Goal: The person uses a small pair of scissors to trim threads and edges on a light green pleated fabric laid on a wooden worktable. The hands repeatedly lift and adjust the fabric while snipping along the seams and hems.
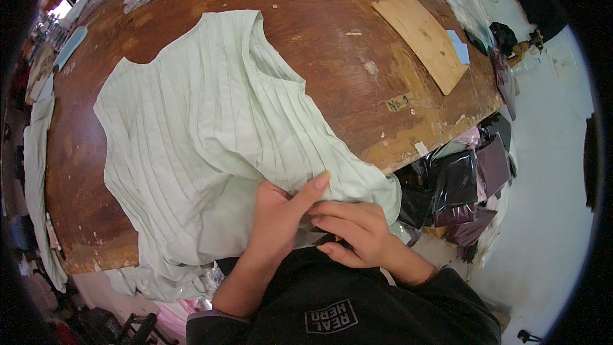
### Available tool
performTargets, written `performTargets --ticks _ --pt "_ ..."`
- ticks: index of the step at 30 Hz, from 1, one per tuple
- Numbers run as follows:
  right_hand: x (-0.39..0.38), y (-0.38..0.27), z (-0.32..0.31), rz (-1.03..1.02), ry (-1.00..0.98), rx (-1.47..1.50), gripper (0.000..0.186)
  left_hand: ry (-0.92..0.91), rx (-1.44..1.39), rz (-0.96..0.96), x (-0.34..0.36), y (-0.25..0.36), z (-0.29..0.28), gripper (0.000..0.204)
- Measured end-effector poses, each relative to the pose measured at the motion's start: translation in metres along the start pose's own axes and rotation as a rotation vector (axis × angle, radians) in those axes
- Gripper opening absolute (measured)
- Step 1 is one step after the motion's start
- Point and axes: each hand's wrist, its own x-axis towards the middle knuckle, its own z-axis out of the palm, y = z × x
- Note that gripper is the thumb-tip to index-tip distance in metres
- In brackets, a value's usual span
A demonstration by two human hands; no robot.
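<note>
A pale green pleated sleeveless garment point(191, 108) lies spread over the table, its near edge drawn over the table's front edge toward me. My left hand point(281, 214) pinches the cloth near that edge, thumb on top and fingers hidden beneath the fabric. Close to its right, my right hand point(357, 233) is curled, its fingertips almost meeting the left hand under the garment's edge. Something small and dark shows between the right thumb and fingers, too little of it to name.
The worn brown wooden table point(338, 57) carries a tan board point(424, 41) with a light blue card point(458, 48) beside it. Plastic-wrapped dark packages point(456, 182) are piled below the right edge. Pale cloth point(38, 185) hangs at the far left.
</note>
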Motion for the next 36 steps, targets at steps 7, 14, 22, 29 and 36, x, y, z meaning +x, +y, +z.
performTargets --ticks 7,14,22,29,36 --pt "0.006 -0.001 -0.025 0.053 0.238 -0.317 0.034 0.044 -0.041 0.090 0.000 -0.003 0.006 0.028" --pt "0.016 0.006 -0.026 0.085 0.265 -0.479 0.032 0.035 -0.075 0.090 0.000 -0.006 0.004 0.028" --pt "0.019 0.004 -0.027 0.026 0.184 -0.519 0.034 0.030 -0.080 0.073 -0.001 -0.005 0.002 0.028" --pt "0.019 0.008 -0.024 0.011 0.202 -0.475 0.033 0.011 -0.066 0.039 -0.001 -0.004 -0.001 0.040" --pt "0.017 0.008 -0.023 0.026 0.215 -0.431 0.034 0.031 -0.126 0.060 -0.002 -0.004 0.003 0.028"
